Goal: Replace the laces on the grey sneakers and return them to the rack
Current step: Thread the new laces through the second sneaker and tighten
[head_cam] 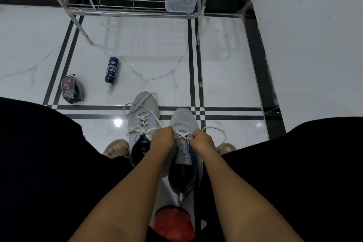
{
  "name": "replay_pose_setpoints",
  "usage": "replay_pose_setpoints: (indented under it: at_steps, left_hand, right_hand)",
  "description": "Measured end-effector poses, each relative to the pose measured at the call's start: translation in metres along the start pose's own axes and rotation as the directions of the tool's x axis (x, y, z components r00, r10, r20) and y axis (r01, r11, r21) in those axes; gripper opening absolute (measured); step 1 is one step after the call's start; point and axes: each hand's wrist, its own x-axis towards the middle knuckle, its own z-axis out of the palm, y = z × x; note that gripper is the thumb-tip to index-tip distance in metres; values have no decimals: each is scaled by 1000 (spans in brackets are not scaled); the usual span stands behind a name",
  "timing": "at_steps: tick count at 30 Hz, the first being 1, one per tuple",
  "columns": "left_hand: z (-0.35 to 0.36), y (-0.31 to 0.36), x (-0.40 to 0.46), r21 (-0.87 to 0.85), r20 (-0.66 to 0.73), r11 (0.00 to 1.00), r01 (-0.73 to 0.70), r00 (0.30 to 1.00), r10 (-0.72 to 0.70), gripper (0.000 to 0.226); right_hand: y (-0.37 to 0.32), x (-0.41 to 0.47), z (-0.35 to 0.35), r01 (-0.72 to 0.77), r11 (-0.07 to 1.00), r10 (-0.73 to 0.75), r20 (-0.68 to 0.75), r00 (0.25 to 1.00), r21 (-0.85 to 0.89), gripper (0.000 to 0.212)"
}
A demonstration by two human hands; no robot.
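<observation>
Glossy white floor tiles [225, 76], polished enough to throw back a bright glare, with smooth black inlay strips. Both grey sneakers [183, 122] show a matt knitted mesh upper; their laces [141, 122] look like flat woven cloth, off-white and dull. Up top, the rack [117, 9] is shiny chrome-look metal wire. On it sits a translucent plastic box [180, 0]. The polish bottle [111, 69] looks like smooth plastic, slightly sheened.

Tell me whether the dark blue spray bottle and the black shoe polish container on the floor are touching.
Apart. The head view shows the dark blue spray bottle lying on the white tile with a clear strip of bare floor between it and the black shoe polish container.
</observation>
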Motion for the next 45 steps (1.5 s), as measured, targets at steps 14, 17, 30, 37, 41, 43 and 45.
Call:
replay_pose_setpoints:
  at_steps: [14,17,30,37,41,43,45]
  left_hand:
    - [-2,-3,-3,-58,-56,997,58,997,-61,19]
    - [-2,1,-8,-61,-96,997,51,994,-57,20]
    - [16,0,-37,-196,-87,966,170,978,-189,21]
    - [12,-9,-32,-413,-10,894,176,980,-198,23]
    - [14,-11,-28,-448,4,875,181,980,-201,23]
    - [14,-11,-28,-461,-1,869,178,980,-201,22]
    - [14,-11,-29,-462,-2,870,174,980,-197,21]
  right_hand:
    - [-2,2,-3,-133,983,129,-37,991,-128,33]
    - [-3,0,-6,-117,993,116,-35,993,-29,37]
    - [-38,-13,-24,85,969,-48,-162,986,231,14]
    - [-29,-27,10,16,997,-19,-44,999,-71,30]
    - [-30,-25,10,-13,997,6,-94,996,-75,22]
    - [-31,-26,12,-20,997,12,-118,993,-70,25]
    - [-32,-26,14,-34,997,26,-120,992,-62,22]
